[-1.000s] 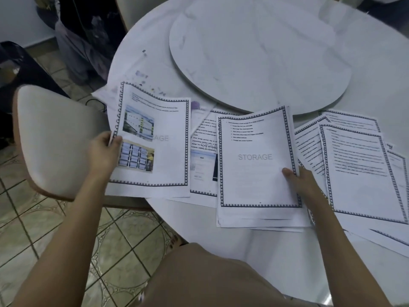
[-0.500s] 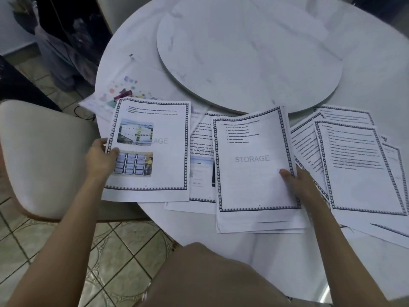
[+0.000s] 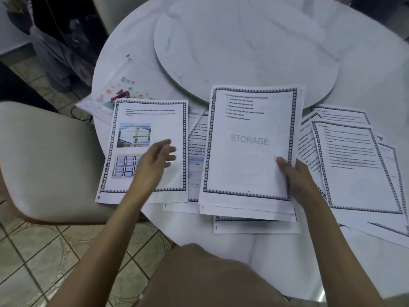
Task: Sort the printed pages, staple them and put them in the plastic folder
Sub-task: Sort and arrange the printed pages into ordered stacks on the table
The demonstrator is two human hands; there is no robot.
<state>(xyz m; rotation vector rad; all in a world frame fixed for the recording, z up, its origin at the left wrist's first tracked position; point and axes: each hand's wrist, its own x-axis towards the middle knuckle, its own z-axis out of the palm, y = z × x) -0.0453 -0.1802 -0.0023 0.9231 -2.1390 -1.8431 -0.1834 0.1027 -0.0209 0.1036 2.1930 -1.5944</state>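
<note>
On the round white marble table (image 3: 265, 251), bordered white printed pages (image 3: 354, 165) are spread, seemingly unstapled; the STORAGE-topped stack (image 3: 250, 151) is gripped by the right hand (image 3: 296, 176); the left hand (image 3: 155, 160) is held open.

Round white table (image 3: 365, 69) w/ turntable (image 3: 243, 52), printed pages (image 3: 354, 173) & plastic folder (image 3: 120, 82).

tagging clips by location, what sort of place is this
Probably a home dining area: a round marble-look table with a raised turntable at its centre, a cushioned chair beside it, and patterned floor tiles.
</note>
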